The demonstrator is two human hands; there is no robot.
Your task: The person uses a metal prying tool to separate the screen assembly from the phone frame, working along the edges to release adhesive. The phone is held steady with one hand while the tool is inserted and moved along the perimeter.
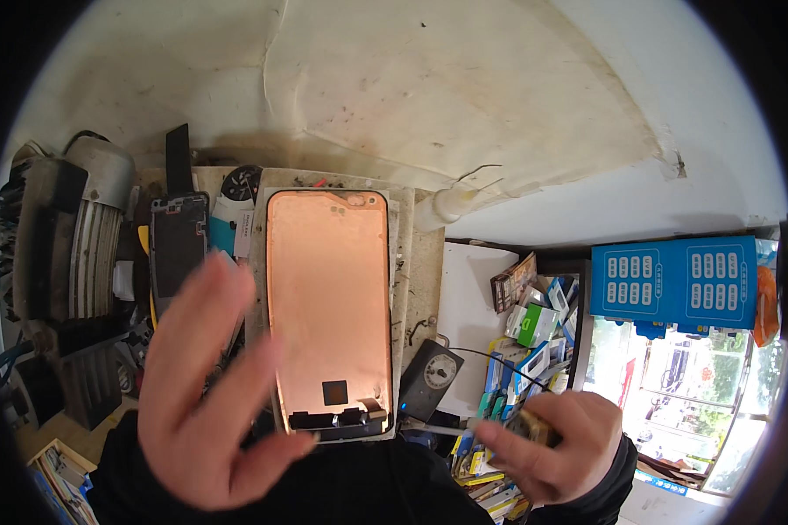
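Note:
The copper-coloured back of a phone screen panel (328,289) faces up in the middle, with a black square patch and a dark flex cable at its near end. It lies on a flat pale plate. My left hand (206,394) is spread open over the panel's left edge, slightly blurred; I cannot tell whether it touches. To the right of the panel's near end, my right hand (569,446) is closed around the brownish handle of a slim tool. Its thin metal shaft (438,427) points left toward the panel's lower right corner; the kind of tip is not clear.
A dark control box (433,376) with a round dial sits right of the panel. Small boxes (534,324) are piled farther right, below a blue carton (674,284). A white bottle (446,206) stands behind. At left are a phone frame (179,236) and a finned metal motor (96,245).

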